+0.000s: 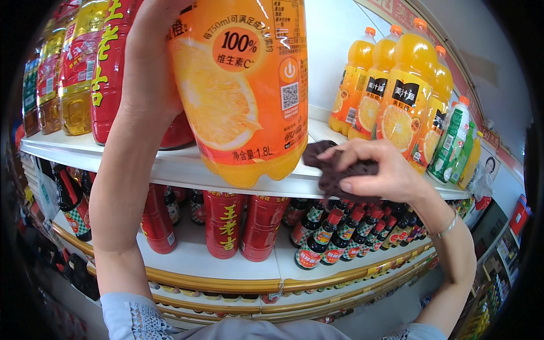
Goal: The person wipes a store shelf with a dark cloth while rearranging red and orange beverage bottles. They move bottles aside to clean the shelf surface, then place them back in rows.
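A large plastic bottle of orange drink [238,97] is held up close in front of me by my left hand [155,59], which grips its left side; the bottle's top and my fingertips are out of sight. A crumpled dark cloth [346,176] is pinched in my right hand [378,170], at the front edge of the white upper shelf [178,168]. Behind that hand stand several upright orange drink bottles [399,102] with orange caps.
Red drink bottles [111,76] and cooking oil bottles [76,80] stand at the upper left. The shelf below holds red bottles [223,225] and rows of sauce bottles [314,242]. A green-and-white bottle [450,140] stands at the right.
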Available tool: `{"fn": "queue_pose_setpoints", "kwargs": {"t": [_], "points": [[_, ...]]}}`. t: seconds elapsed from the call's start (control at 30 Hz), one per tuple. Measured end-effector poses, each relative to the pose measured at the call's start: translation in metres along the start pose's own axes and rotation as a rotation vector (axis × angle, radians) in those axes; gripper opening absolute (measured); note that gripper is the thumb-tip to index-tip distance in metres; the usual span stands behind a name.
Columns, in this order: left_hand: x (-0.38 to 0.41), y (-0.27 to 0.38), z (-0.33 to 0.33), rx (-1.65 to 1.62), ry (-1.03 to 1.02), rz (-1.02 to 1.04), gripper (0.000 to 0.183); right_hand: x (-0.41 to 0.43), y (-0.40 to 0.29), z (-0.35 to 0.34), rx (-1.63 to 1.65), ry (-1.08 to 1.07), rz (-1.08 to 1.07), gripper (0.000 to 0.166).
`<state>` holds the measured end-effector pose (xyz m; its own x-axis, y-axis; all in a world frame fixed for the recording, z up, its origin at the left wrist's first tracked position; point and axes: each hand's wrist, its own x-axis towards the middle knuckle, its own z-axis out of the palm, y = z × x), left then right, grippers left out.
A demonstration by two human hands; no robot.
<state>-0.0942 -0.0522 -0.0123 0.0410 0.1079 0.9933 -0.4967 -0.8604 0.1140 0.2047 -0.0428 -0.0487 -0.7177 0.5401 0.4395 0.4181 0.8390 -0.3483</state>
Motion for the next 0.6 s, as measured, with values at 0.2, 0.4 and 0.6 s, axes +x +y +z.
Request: {"fn": "queue_pose_setpoints", "kwargs": {"t": [0.2,0.4,0.6], "points": [[-0.001,-0.004,-0.001,0.09,-0.027,-0.047,0.064,-0.037,-0.016,-0.005,-0.266,0.146,0.041,0.014],[-0.003,0.011,0.017,-0.134,0.022,-0.237,0.068,-0.077,-0.03,-0.026,-0.133,0.333,0.289,0.016],[-0.01,0.003,-0.006,-0.024,0.057,-0.207,0.05,-0.037,-0.044,-0.055,-0.249,0.595,0.227,0.021]]}}
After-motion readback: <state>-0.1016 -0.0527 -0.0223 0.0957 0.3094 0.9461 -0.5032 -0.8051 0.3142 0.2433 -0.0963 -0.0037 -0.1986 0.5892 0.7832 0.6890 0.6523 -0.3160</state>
